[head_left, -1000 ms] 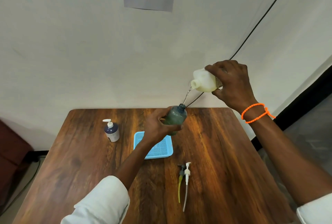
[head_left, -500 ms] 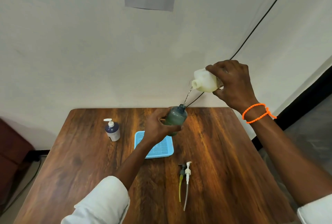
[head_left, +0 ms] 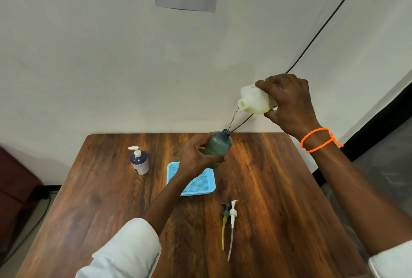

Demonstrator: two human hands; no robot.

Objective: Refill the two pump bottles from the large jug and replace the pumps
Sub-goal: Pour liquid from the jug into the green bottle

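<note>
Now: my right hand (head_left: 289,104) fingers curled round tilted white jug (head_left: 254,101), thin stream into green bottle (head_left: 217,146) gripped by my left hand (head_left: 196,159) above blue tray (head_left: 200,186).

Left hand (head_left: 193,160) reaches forward with fingers (head_left: 214,159) curled in a grip; right hand (head_left: 289,104) is raised higher, wrist bent, fingers clasped.

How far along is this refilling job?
Looks done: blue bottle, pump on, stands on the table. In hand: right hand tips the jug, streaming into the green bottle held in the left hand. Left: two loose pumps lie unfitted.
</note>
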